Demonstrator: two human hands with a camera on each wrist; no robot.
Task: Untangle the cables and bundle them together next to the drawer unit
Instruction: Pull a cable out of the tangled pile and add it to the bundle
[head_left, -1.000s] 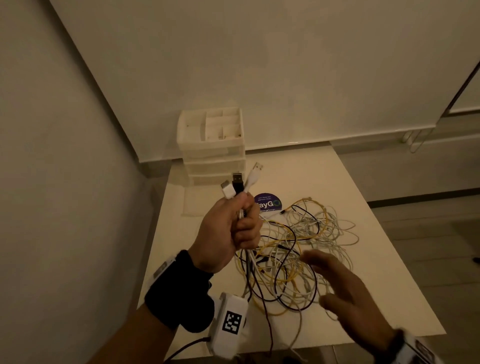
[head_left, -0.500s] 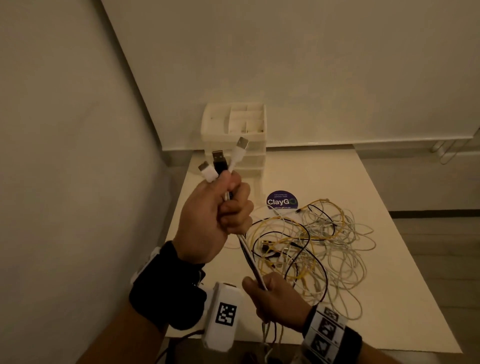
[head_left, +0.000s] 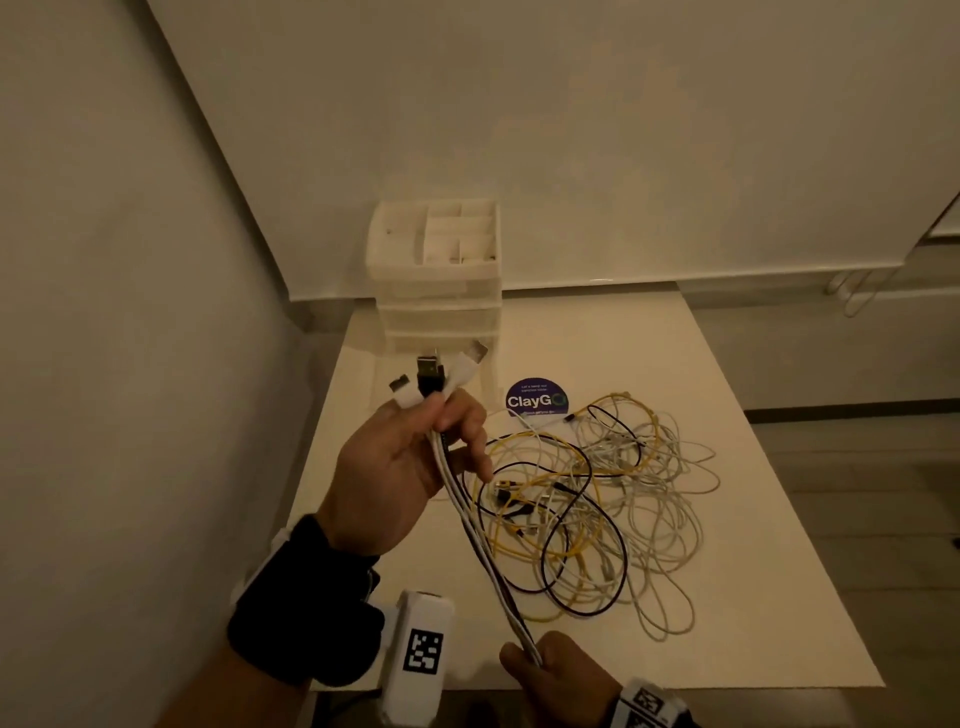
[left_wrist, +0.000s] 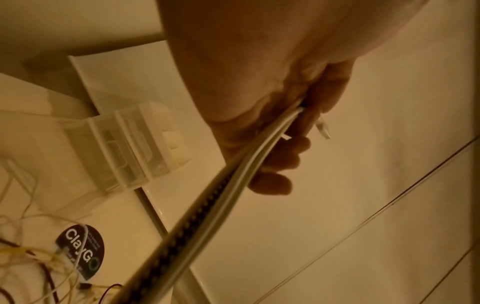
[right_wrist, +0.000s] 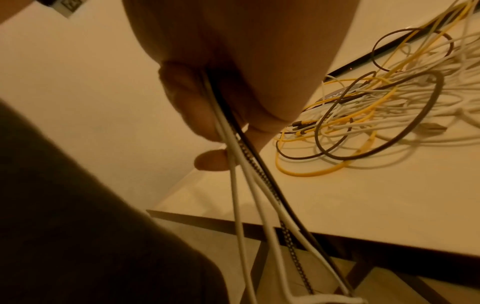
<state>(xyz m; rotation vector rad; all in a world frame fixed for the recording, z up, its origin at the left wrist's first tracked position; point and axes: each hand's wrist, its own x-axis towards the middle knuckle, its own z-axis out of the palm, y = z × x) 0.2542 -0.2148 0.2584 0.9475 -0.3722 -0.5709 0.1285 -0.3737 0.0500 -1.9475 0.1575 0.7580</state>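
While the left hand (head_left: 395, 467) grips the plug ends, fingers curled, slide the right hand (head_left: 558, 670), pinching the freed cables (head_left: 475, 535), steadily away from the tangle (head_left: 597, 499) on the table (head_left: 675, 364).

Dim warm light; white table (head_left: 649, 332) in plain-walled corner.

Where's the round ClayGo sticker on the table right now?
In the head view the ClayGo sticker lies flat on the table, just right of the drawer unit and at the far edge of the cable tangle.
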